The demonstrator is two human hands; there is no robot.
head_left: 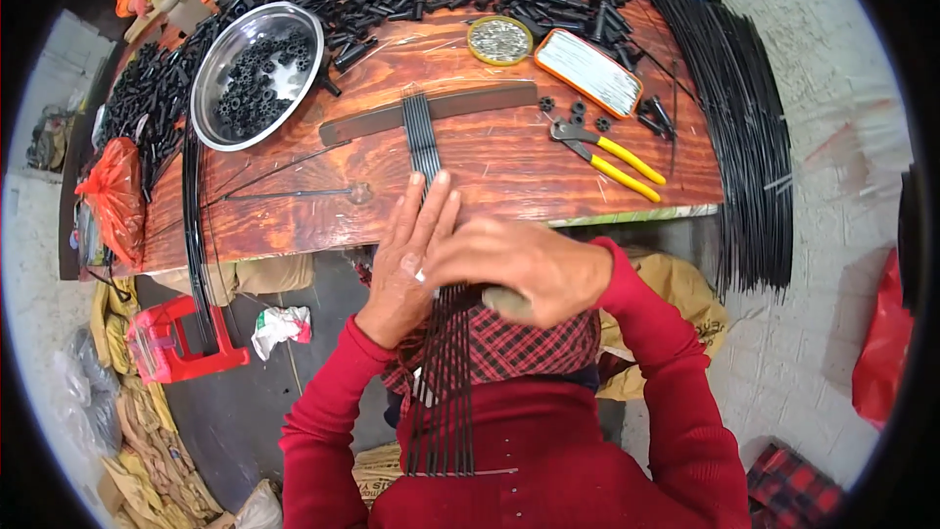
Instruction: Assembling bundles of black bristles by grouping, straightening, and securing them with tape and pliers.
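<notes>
Bundle of thin black metal rods (443, 372) held flat at table's near edge, running from lap up under dark flat bar (431, 110) at 12 o'clock. Left hand (406, 260) pressed open over rods, fingers extended. Right hand (524, 269) clenched around unclear grey object, touching left. Yellow-handled pliers (609, 152) lie at 2 o'clock. Risk judged: rods could fan out or slip off wooden tabletop (529, 176) if palm pressure eased.

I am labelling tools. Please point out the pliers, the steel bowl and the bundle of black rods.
Pliers (609, 153), head view, on the yellow handles.
Steel bowl (213, 122), head view, on its bare rim.
Black rods (421, 132), head view, on the part lying on the table.
</notes>
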